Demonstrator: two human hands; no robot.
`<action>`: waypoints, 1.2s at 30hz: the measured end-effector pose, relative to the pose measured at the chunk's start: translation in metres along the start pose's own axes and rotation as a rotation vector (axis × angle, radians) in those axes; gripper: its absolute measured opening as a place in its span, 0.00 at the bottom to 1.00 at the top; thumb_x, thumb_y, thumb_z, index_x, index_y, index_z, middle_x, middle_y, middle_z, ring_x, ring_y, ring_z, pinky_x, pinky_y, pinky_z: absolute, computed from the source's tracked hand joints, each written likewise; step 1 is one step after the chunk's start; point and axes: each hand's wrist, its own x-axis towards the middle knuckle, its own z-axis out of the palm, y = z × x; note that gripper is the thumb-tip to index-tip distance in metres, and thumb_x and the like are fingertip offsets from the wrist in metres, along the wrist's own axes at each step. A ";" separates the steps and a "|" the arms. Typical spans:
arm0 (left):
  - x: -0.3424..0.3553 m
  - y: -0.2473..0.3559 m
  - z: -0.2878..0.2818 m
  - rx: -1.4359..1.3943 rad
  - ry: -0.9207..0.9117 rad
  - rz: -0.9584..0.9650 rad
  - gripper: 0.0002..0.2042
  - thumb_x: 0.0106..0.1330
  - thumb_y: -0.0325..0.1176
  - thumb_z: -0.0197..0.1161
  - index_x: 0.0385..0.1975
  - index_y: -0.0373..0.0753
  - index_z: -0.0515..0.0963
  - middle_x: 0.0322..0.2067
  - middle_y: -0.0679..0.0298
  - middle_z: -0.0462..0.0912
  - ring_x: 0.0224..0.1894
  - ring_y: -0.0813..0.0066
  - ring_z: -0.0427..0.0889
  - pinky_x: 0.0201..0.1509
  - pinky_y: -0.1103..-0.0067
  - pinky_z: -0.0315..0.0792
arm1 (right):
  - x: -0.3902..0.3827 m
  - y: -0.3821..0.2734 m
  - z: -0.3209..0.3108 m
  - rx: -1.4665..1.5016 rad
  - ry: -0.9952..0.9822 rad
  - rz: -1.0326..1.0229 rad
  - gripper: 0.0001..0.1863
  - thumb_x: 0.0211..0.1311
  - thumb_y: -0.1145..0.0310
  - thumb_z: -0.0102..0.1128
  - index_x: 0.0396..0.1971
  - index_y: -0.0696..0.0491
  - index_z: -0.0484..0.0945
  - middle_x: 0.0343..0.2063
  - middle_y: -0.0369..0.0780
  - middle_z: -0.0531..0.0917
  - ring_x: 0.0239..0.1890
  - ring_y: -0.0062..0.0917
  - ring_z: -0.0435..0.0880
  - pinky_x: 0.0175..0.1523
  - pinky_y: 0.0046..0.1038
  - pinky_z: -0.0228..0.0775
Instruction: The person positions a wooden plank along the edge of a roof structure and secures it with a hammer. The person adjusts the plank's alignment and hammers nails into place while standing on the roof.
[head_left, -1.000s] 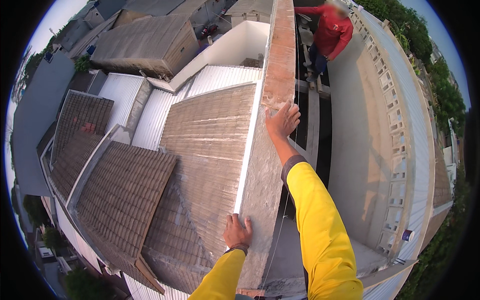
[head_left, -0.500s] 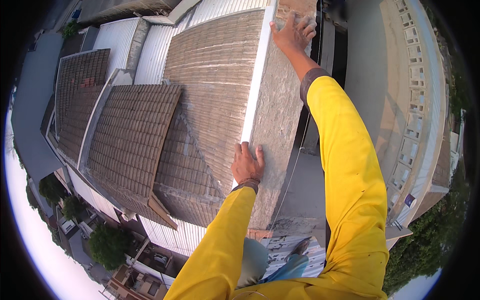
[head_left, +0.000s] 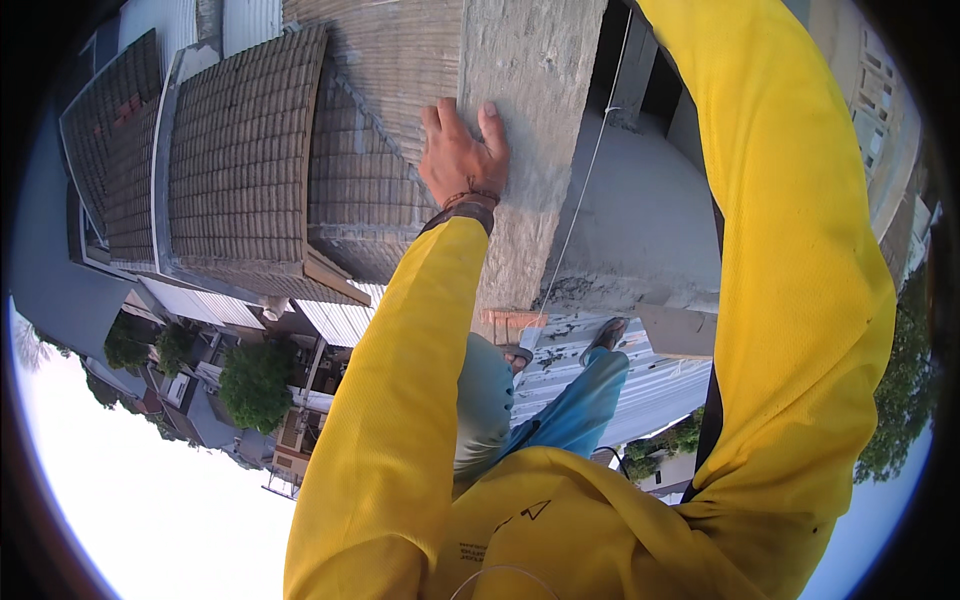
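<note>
My left hand (head_left: 465, 158) lies on the left edge of a rough concrete wall top (head_left: 525, 130). Its fingers are spread, the thumb rests on the concrete, and I see nothing held. A bracelet circles that wrist. The right arm, in a yellow sleeve (head_left: 790, 190), reaches up past the top of the picture, so the right hand is out of sight. A thin pale string (head_left: 588, 180) runs along the right side of the wall.
Tiled roofs (head_left: 235, 150) slope away at the left, with trees (head_left: 252, 388) far below. My sandalled feet (head_left: 603, 340) are by corrugated metal sheets (head_left: 560, 345). Dark gaps (head_left: 607, 60) open right of the wall, above a grey surface (head_left: 640, 215).
The view has tilted toward my body and feet. The right hand has left the picture at the top. The white strip along the wall's edge no longer shows. My left hand still rests there.
</note>
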 end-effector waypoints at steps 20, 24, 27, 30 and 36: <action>0.001 -0.013 0.001 -0.125 -0.071 0.017 0.25 0.72 0.49 0.58 0.59 0.37 0.71 0.57 0.48 0.73 0.51 0.36 0.81 0.49 0.51 0.77 | 0.024 -0.002 0.002 0.011 0.121 -0.062 0.42 0.69 0.46 0.56 0.74 0.57 0.60 0.75 0.61 0.56 0.79 0.57 0.47 0.80 0.61 0.33; 0.002 -0.013 -0.001 -0.110 -0.172 -0.050 0.24 0.71 0.47 0.59 0.59 0.37 0.72 0.59 0.48 0.73 0.52 0.36 0.81 0.50 0.51 0.77 | 0.025 0.009 0.008 0.036 0.014 -0.067 0.46 0.68 0.42 0.59 0.77 0.54 0.57 0.75 0.65 0.51 0.80 0.64 0.39 0.79 0.64 0.30; 0.002 -0.012 0.000 -0.108 -0.113 -0.023 0.22 0.72 0.48 0.57 0.56 0.37 0.72 0.52 0.49 0.74 0.48 0.36 0.80 0.47 0.51 0.76 | 0.026 0.000 0.002 0.037 -0.015 -0.057 0.46 0.68 0.43 0.60 0.77 0.55 0.57 0.75 0.64 0.51 0.79 0.65 0.38 0.79 0.64 0.31; 0.000 -0.015 0.000 -0.103 -0.113 -0.014 0.23 0.73 0.50 0.56 0.55 0.37 0.71 0.49 0.48 0.74 0.48 0.36 0.80 0.46 0.51 0.75 | 0.028 0.000 -0.004 0.035 -0.028 -0.043 0.46 0.68 0.44 0.60 0.77 0.55 0.56 0.75 0.65 0.51 0.79 0.66 0.39 0.79 0.64 0.31; 0.028 -0.001 -0.011 -0.070 -0.190 -0.062 0.25 0.73 0.56 0.54 0.54 0.39 0.74 0.54 0.51 0.76 0.51 0.41 0.80 0.51 0.53 0.74 | 0.033 -0.004 -0.015 0.041 -0.068 0.010 0.47 0.66 0.44 0.62 0.77 0.54 0.56 0.76 0.61 0.51 0.80 0.62 0.39 0.80 0.63 0.32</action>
